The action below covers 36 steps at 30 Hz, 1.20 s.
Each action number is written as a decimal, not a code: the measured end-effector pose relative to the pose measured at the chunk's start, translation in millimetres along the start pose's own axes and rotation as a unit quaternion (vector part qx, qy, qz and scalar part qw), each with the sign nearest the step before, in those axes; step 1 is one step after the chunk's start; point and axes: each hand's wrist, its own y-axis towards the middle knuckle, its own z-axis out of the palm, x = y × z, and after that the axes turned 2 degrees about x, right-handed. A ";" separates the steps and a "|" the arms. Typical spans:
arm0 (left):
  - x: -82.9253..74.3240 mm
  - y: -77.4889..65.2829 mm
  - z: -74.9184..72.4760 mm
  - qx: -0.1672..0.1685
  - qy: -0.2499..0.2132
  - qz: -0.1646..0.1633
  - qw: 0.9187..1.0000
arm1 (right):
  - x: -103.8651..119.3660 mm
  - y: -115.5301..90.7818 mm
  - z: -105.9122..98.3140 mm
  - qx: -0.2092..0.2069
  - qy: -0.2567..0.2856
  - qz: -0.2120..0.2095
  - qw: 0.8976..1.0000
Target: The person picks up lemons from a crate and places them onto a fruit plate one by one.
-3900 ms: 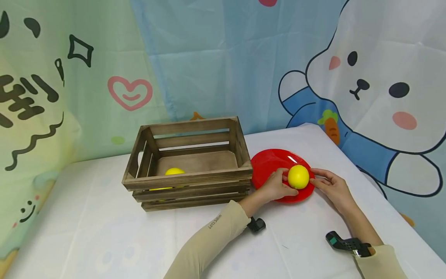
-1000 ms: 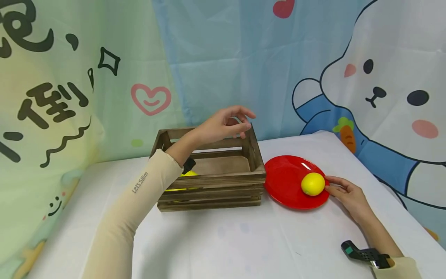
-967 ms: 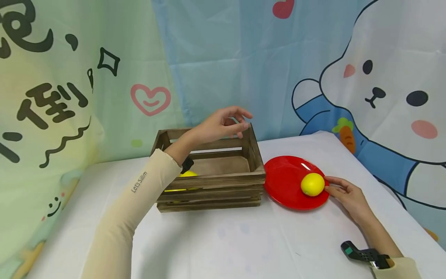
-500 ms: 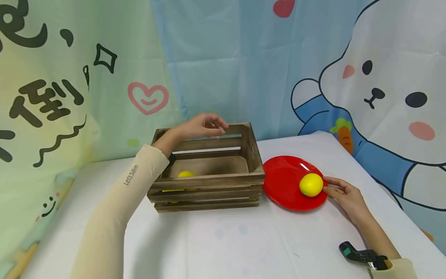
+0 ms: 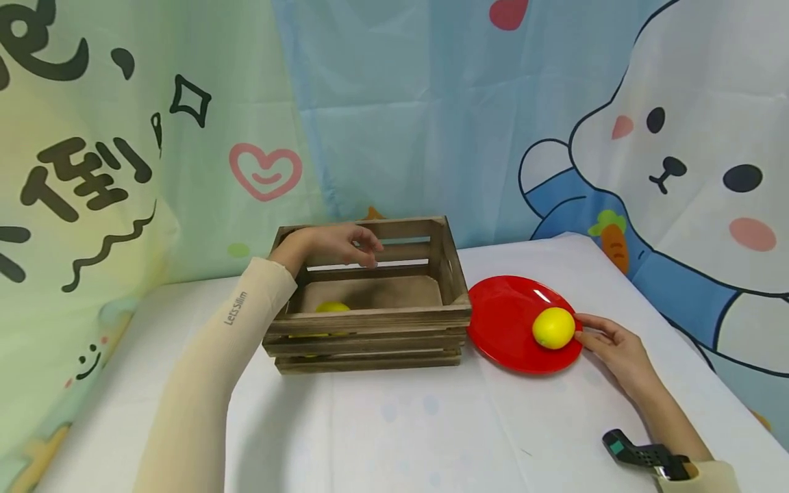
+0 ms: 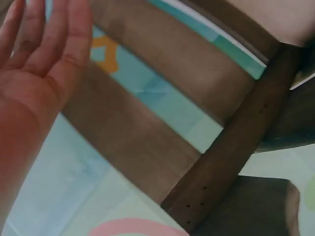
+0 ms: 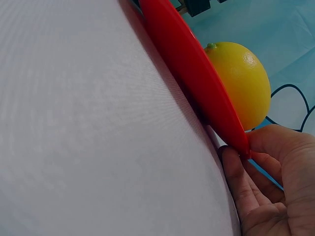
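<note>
My left hand (image 5: 339,244) is over the wooden crate (image 5: 370,318), holding nothing, its fingers loosely bent. In the left wrist view the same hand (image 6: 44,54) appears in front of the crate's slats, palm showing. Inside the crate, at its front left, is a yellow fruit (image 5: 331,307), partly hidden by the front slats. To the right, my right hand (image 5: 618,352) pinches the rim of a red plate (image 5: 502,322) between thumb and fingers. On that plate, close to the thumb, rests a second yellow fruit (image 7: 243,83) with a small green stem nub.
A white cloth (image 5: 382,431) covers the table. Right behind the crate and plate hangs a printed curtain (image 5: 394,137). The plate sits up against the crate's right side, and the crate's front wall stands between the near table area and its inside.
At first both hands were at the fruit on the plate; my left hand has since left it for the crate. During the last second that hand moved left and lower, while the right stayed at the rim.
</note>
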 end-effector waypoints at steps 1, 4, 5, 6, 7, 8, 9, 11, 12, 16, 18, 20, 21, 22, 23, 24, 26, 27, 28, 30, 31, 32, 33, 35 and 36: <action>0.1 -0.2 0.3 0.009 0.008 -0.015 1.000 | 0.0 -0.5 -0.2 0.001 0.002 -0.004 1.000; 1.0 -0.4 1.7 0.022 0.018 -0.047 0.999 | 0.1 -1.5 -0.4 -0.001 0.005 -0.013 1.000; 2.3 0.3 2.2 0.026 0.016 -0.052 0.998 | 0.2 -1.8 -0.3 0.000 0.006 -0.013 1.000; 3.8 1.3 2.8 0.029 0.016 -0.054 0.998 | 0.3 -2.2 -0.1 0.000 0.006 -0.012 1.000; 3.8 1.8 1.8 0.031 0.020 -0.055 0.998 | 1.4 -0.8 -0.3 -0.001 0.006 -0.011 1.000; 4.4 2.3 0.8 0.033 0.025 -0.055 0.998 | 2.6 0.5 -0.3 -0.001 0.005 -0.011 1.000; 5.2 2.9 -0.2 0.036 0.029 -0.053 0.998 | 3.7 1.9 -0.2 -0.001 0.004 -0.010 1.000; 5.9 2.7 -1.9 0.033 0.036 -0.050 0.998 | 5.1 4.9 0.1 -0.001 0.001 -0.007 1.000; 6.0 2.2 -2.8 0.026 0.039 -0.046 0.998 | 5.4 6.1 0.3 -0.001 -0.003 -0.004 1.000; 8.9 0.7 -4.2 -0.016 0.044 -0.009 0.999 | 3.6 7.8 0.2 0.000 -0.018 0.009 1.000; 10.6 0.5 -3.3 -0.023 0.049 0.004 0.999 | 1.0 6.3 0.0 0.001 -0.026 0.018 0.999; 12.0 1.0 -1.7 -0.013 0.047 0.003 0.999 | -1.6 4.5 0.5 0.003 -0.030 0.026 0.999; 12.5 1.1 -1.2 -0.005 0.047 -0.003 0.999 | -2.7 3.7 0.9 0.003 -0.031 0.027 0.999; 13.3 1.1 0.1 0.002 0.047 -0.010 0.999 | -3.9 2.9 1.6 0.004 -0.032 0.029 0.999; 14.2 1.2 1.0 0.009 0.047 -0.015 0.999 | -4.9 2.3 2.3 0.005 -0.032 0.030 0.999; 14.9 1.3 1.4 0.013 0.048 -0.019 0.999 | -5.5 2.0 3.0 0.005 -0.029 0.031 0.999; 16.3 1.3 1.2 0.015 0.048 -0.021 0.999 | -6.2 1.7 4.2 0.004 -0.025 0.029 0.999; 16.5 0.8 0.4 0.013 0.052 -0.019 0.998 | -6.2 1.7 4.4 0.004 -0.024 0.027 0.999; 16.8 0.3 -0.5 0.009 0.055 -0.016 0.998 | -6.1 1.8 4.5 0.004 -0.021 0.026 0.999; 17.7 -0.9 -2.4 0.004 0.061 -0.006 0.998 | -5.8 1.9 4.2 0.001 -0.021 0.023 1.000; 18.0 -1.6 -3.3 0.002 0.063 -0.003 0.998 | -5.6 2.0 3.8 0.001 -0.021 0.021 1.000; 18.3 -2.3 -4.1 0.001 0.064 -0.002 0.998 | -5.4 2.2 3.4 0.000 -0.023 0.019 1.000; 18.6 -2.9 -4.8 0.002 0.063 0.000 0.998 | -5.2 2.5 3.0 -0.001 -0.022 0.018 1.000; 19.5 -3.4 -5.5 0.010 0.056 -0.004 0.998 | -4.8 3.5 2.4 -0.001 -0.019 0.015 1.000; 20.0 -3.4 -5.6 0.018 0.052 -0.007 0.998 | -4.4 4.2 2.2 0.000 -0.016 0.013 1.000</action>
